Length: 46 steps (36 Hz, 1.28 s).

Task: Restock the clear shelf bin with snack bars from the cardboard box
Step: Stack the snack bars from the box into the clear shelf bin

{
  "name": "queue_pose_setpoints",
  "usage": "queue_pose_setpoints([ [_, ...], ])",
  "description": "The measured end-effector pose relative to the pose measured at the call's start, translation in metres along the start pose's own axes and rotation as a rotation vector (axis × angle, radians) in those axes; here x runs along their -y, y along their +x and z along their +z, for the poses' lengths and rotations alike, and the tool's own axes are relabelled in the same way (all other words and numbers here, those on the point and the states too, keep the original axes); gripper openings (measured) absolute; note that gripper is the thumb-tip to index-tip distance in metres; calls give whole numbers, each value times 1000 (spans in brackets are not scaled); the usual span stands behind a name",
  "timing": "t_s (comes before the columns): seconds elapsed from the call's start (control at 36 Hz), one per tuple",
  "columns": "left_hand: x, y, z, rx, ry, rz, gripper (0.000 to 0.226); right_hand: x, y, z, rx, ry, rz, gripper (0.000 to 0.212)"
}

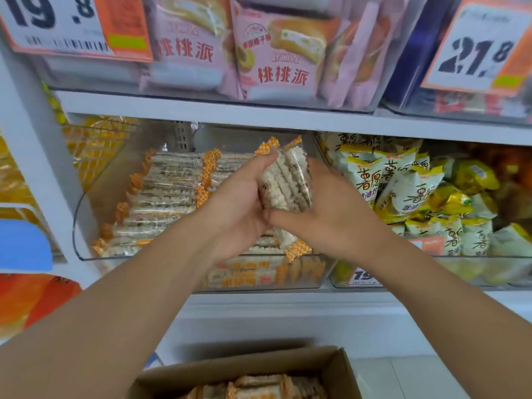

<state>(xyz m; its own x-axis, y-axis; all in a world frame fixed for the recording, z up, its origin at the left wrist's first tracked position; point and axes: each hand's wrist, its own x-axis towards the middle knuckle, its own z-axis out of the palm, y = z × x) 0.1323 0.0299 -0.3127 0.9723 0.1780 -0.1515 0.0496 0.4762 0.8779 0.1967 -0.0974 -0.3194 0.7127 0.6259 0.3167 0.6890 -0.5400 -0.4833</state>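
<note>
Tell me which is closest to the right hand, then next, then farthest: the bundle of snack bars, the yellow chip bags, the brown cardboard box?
1. Bundle of clear-wrapped snack bars: held by the right hand.
2. Yellow-and-white chip bags: in the neighbouring bin, to its right.
3. Brown cardboard box: far below, at the bottom of the head view.

The light around me is bright, even and cool, with no hard shadows — only a soft dark patch on the white shelf face above the cardboard box (241,370). The price tags (478,44) and pink packets (276,50) at the top are smeared with blur. Pale glare washes over the clear bin (86,220) wall. Straight shelf lines bow at the edges — wide-angle distortion — and my forearms look stretched.
</note>
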Motion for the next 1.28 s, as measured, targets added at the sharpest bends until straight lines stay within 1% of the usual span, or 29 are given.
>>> queue_pose_setpoints([
  [0.03, 0, 1, 0, -23, 11, 19, 47, 1, -1, 0, -21, 8, -10, 79],
  [0.08, 3, 6, -4, -136, 4, 118, 76, 2, -2, 0, -33, 45, -24, 78],
  [0.11, 3, 7, -5, -168, 16, 171, 79, 2, -2, 0, -27, 63, -28, 81],
  [0.17, 3, 9, -6, -142, 64, 207, 74, 2, -3, 3, -10, 76, -37, 85],
  [0.19, 4, 9, -6, -130, 72, 205, 64, 2, -4, 4, -7, 71, -37, 85],
  [0.28, 5, 14, -11, -163, 41, 194, 29, 4, -4, 6, -22, 58, -40, 83],
  [0.33, 7, 15, -12, -157, 26, 201, 21, 6, -4, 8, -29, 41, -39, 84],
  [0.44, 10, 15, -14, -159, 29, 218, 26, 10, -2, 12, -7, -18, -41, 98],
  [0.47, 10, 14, -13, -162, 29, 218, 27, 11, -2, 11, -7, -25, -38, 98],
  [0.58, 9, 10, -10, -143, 43, 209, 25, 11, -3, 8, -30, -80, -25, 85],
  [0.67, 6, 8, -8, -34, 88, 184, 37, 10, -1, 3, -46, -114, 1, 71],
  [0.69, 5, 9, -7, 9, 111, 171, 44, 11, -1, 0, -63, -106, 11, 71],
  [0.72, 3, 11, -8, 4, 123, 157, 47, 11, -1, -4, -87, -86, 17, 73],
  [0.75, 1, 13, -10, -38, 126, 158, 44, 13, -3, -9, -110, -66, 22, 77],
  [0.78, 0, 16, -13, -120, 165, 190, 36, 13, -5, -13, -127, -53, 23, 79],
  [0.81, 0, 20, -20, -212, 289, 268, 25, 13, -7, -18, -136, -48, 19, 80],
  [0.83, 1, 22, -30, -260, 536, 384, 18, 13, -9, -22, -142, -52, 13, 81],
  [0.86, 3, 24, -40, -236, 857, 490, 20, 12, -10, -24, -146, -66, 10, 83],
  [0.89, 6, 25, -48, -145, 1149, 541, 25, 12, -11, -25, -150, -85, 14, 86],
  [0.92, 9, 24, -53, -29, 1335, 541, 28, 11, -11, -25, -152, -105, 22, 89],
  [0.94, 12, 22, -55, 77, 1422, 511, 28, 11, -11, -24, -152, -126, 29, 90],
  [1.0, 19, 21, -53, 241, 1431, 432, 28, 11, -9, -23, -153, -166, 50, 90],
  [1.03, 22, 22, -51, 300, 1437, 423, 31, 10, -8, -23, -153, -180, 61, 90],
  [1.08, 26, 27, -50, 361, 1521, 425, 46, 11, -6, -22, -149, -199, 72, 92],
  [1.14, 26, 30, -51, 390, 1627, 324, 67, 13, -4, -19, -152, -214, 84, 96],
  [1.17, 27, 32, -53, 394, 1660, 293, 72, 15, -3, -18, -148, -230, 96, 98],
  [1.22, 27, 34, -55, 392, 1683, 312, 67, 19, -1, -15, -120, -278, 136, 97],
  [1.28, 26, 37, -61, 385, 1732, 319, 58, 23, 2, -14, -69, -338, 178, 88],
])
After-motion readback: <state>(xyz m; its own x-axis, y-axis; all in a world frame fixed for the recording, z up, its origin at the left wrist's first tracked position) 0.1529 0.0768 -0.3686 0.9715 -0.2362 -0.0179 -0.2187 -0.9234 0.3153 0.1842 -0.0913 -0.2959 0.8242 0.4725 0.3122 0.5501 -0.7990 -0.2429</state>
